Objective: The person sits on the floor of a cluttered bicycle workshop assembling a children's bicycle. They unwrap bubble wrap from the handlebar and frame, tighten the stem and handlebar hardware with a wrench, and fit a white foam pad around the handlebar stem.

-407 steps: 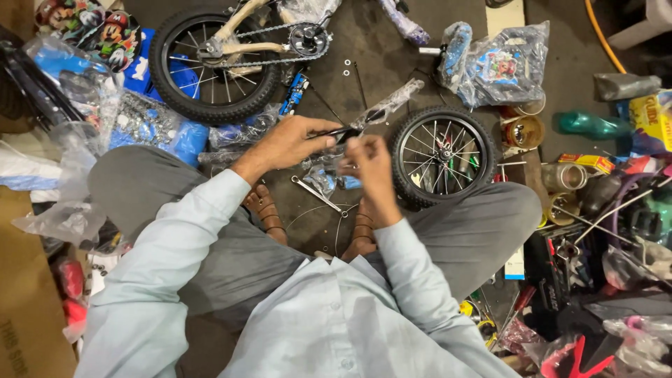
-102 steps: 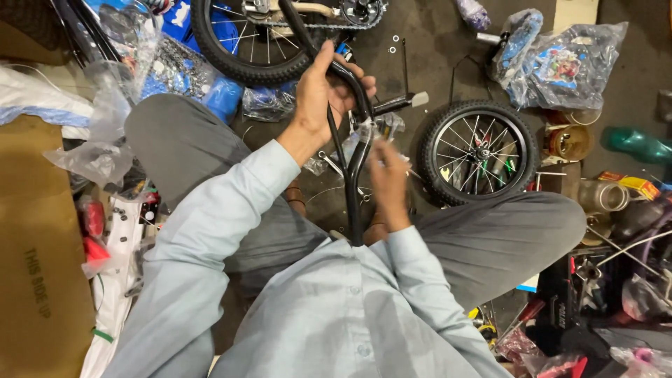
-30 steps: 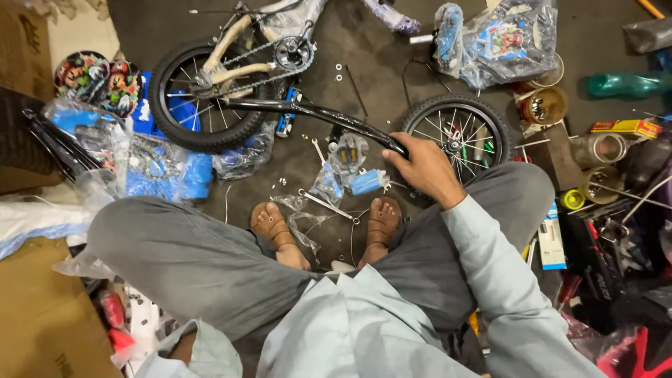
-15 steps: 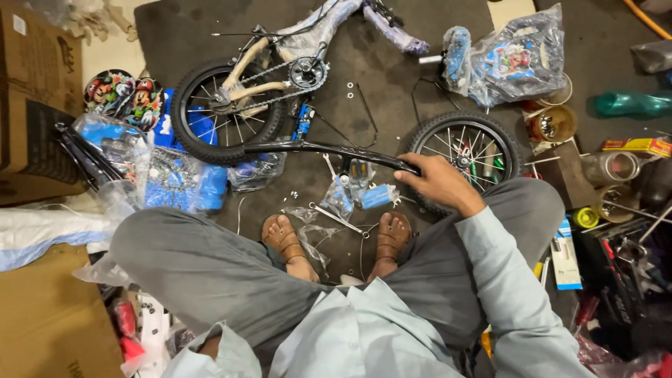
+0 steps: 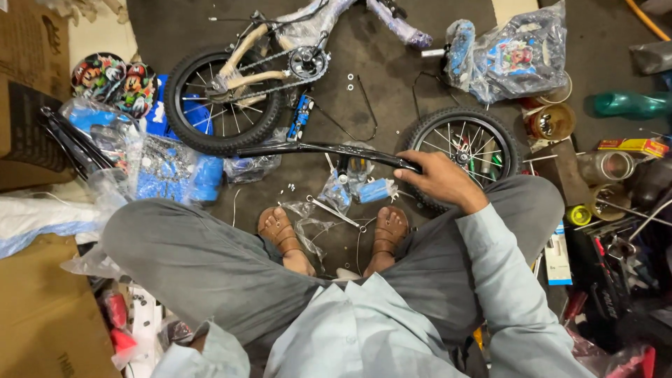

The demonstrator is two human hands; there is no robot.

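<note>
The right hand (image 5: 439, 183) is closed around the right end of a long black handlebar (image 5: 329, 149), fingers wrapped over it. The bar runs level from that grip leftward, its far tip ending near the rear wheel (image 5: 222, 100) of a small bike frame (image 5: 294, 42) lying on the dark floor. The left hand is out of view; only its pale blue sleeve (image 5: 203, 353) shows at the near left edge, so its state cannot be told.

Just right of the gripping hand lies a loose wheel (image 5: 465, 150), flat on the floor, partly behind the right knee. Under the bar, between the two sandalled feet (image 5: 280, 231) and the frame, lie small clear bags (image 5: 336, 196) with blue parts and a thin metal wrench (image 5: 336, 212).

Packages: a clear plastic bag (image 5: 514, 56) with bright cartoon-printed contents sits far right, beside a blue padded seat (image 5: 458, 43). Two round cartoon-printed discs (image 5: 115, 80) lie far left. Below them is a heap of blue items in crinkled clear wrap (image 5: 161, 168). Brown cardboard (image 5: 35, 315) fills the near left corner, with another carton (image 5: 28, 105) along the left edge. On the right, a flat yellow and red box (image 5: 633, 145), a green bottle (image 5: 630, 105), and a white and blue carton (image 5: 558, 252) just beside the right knee.
</note>
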